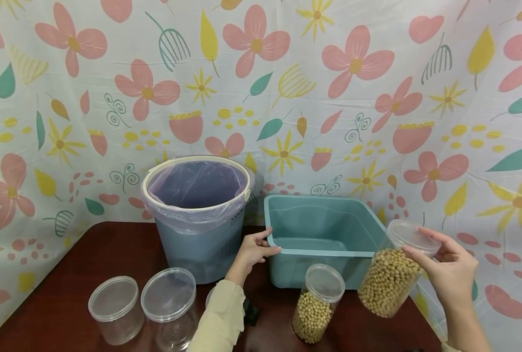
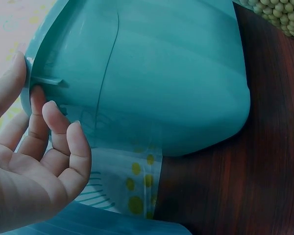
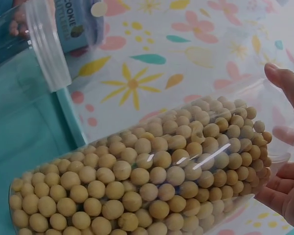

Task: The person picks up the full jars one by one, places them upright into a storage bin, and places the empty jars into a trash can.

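Observation:
My left hand (image 1: 255, 250) pinches the left rim of a teal plastic basin (image 1: 318, 268), thumb on one side and fingertips on the other. In the left wrist view, the same hand (image 2: 44, 147) has its other fingers loosely curled beside the basin wall (image 2: 176, 73). My right hand (image 1: 450, 266) grips a clear lidded jar of soybeans (image 1: 390, 281) near its top. That jar tilts in front of the basin's right end; the right wrist view shows soybeans (image 3: 137, 176) filling much of it. A second jar of soybeans (image 1: 313, 313) stands on the table before the basin.
A grey-blue bin (image 1: 199, 244) with a purple liner stands left of the basin. Clear lidded jars (image 1: 115, 313) sit at the front left. A small black object (image 1: 250, 312) lies partly behind my left sleeve. A flowered curtain (image 1: 261, 98) hangs behind the dark table (image 1: 76, 274).

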Action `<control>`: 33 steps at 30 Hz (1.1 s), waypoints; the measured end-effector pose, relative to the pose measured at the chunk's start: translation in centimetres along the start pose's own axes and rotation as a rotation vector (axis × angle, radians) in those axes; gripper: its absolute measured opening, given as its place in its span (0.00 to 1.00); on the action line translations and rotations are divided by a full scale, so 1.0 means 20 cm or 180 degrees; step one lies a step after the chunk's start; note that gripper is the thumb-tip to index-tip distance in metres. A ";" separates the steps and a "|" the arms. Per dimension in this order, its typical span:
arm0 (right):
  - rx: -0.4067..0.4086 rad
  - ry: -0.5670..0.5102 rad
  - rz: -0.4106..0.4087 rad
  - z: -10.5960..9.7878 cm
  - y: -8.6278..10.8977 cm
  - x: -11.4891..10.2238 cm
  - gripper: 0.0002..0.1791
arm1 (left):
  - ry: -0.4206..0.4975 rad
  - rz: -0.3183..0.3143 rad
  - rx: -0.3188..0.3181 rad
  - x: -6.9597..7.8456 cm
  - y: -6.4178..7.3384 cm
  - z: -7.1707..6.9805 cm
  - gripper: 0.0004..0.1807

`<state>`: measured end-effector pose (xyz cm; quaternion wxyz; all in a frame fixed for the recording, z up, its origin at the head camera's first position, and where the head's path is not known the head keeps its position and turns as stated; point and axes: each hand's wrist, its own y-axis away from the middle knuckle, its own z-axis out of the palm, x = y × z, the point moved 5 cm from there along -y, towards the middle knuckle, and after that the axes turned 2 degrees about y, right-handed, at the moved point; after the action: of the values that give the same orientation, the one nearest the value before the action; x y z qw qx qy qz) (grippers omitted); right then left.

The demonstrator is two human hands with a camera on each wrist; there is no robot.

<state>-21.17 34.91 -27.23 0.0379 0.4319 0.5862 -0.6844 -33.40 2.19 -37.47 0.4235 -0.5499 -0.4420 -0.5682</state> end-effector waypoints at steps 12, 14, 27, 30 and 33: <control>0.0036 0.0199 -0.0076 0.02 -0.10 -0.06 0.21 | -0.0007 -0.0006 -0.0013 0.05 0.05 0.00 0.32; 0.0017 0.0071 -0.0094 0.03 -0.11 -0.08 0.20 | 0.0011 -0.0008 -0.0011 0.01 0.00 0.00 0.33; 0.0082 -0.0266 -0.0123 0.04 -0.21 -0.11 0.20 | -0.0035 0.0023 0.0041 -0.09 -0.08 -0.01 0.34; 0.0105 -0.0174 -0.0134 0.05 -0.23 -0.11 0.20 | -0.0034 0.0025 0.0043 -0.08 -0.08 -0.01 0.34; 0.0134 -0.0403 -0.0151 0.05 -0.26 -0.13 0.19 | -0.0019 0.0030 0.0030 -0.08 -0.08 -0.01 0.34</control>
<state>-23.04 34.45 -21.77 0.0496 0.3744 0.5782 -0.7232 -34.83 2.46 -39.15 0.4275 -0.5516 -0.4434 -0.5625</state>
